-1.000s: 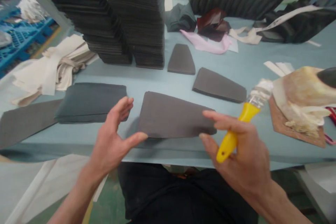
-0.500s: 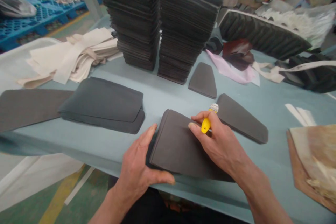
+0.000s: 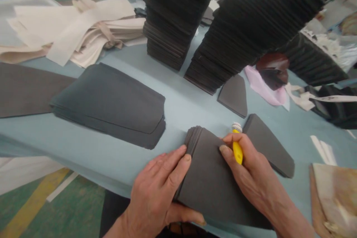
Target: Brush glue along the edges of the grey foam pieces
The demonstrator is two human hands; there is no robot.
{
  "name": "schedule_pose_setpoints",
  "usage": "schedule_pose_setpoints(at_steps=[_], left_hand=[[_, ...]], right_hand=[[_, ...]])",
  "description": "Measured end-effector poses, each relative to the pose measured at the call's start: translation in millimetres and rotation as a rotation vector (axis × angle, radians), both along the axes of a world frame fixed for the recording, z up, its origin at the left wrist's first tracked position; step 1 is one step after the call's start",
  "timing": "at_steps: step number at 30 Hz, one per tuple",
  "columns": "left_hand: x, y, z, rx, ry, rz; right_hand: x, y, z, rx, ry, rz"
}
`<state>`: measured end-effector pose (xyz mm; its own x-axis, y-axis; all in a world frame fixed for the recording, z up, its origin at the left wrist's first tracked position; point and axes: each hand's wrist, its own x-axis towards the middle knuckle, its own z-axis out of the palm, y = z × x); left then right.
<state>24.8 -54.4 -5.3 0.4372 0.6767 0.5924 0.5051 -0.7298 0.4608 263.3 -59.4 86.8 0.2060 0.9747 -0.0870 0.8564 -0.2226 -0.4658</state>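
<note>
At lower centre, the left grip (image 3: 158, 186) clasps a grey stack (image 3: 208, 174); the right grip (image 3: 251, 161) (touching it too) holds a yellow brush (image 3: 238, 152).

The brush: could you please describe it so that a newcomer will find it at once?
From the two tall dark stacks, look toward the near edge of the table, to the pile in the left hand. By it, the right hand holds the brush. Its yellow handle sets it apart from the dark piles around.
</note>
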Motion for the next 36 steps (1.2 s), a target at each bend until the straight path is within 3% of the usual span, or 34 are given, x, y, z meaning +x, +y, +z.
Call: schedule_pose_setpoints(at_steps=[11,19,29,33,36], left_hand=[[0.6,-3.1,0.5,-0.001,-0.005,0.023],[-3.0,-17.2,-1.9,-0.184,0.032,0.062],[1.8,-27.4,-1.3,-0.269,0.017,0.085],[-12.3,-25.7,7.6,-0.396,-0.037,-0.047],[-20.8,-22.1,15.6,-0.637,-0.213,-0.199]], right_hand=[[-1.0,-1.5,-0.4,0.021,-0.031,0.009],[-0.1,-2.7,-4.4,0.024,-0.027,0.000],[1.2,-2.8,-2.6,0.011,-0.078,-0.005],[2.7,-2.9,-1.2,0.069,-0.089,0.001],[8.8,-6.5,1.3,0.185,-0.030,-0.013]])
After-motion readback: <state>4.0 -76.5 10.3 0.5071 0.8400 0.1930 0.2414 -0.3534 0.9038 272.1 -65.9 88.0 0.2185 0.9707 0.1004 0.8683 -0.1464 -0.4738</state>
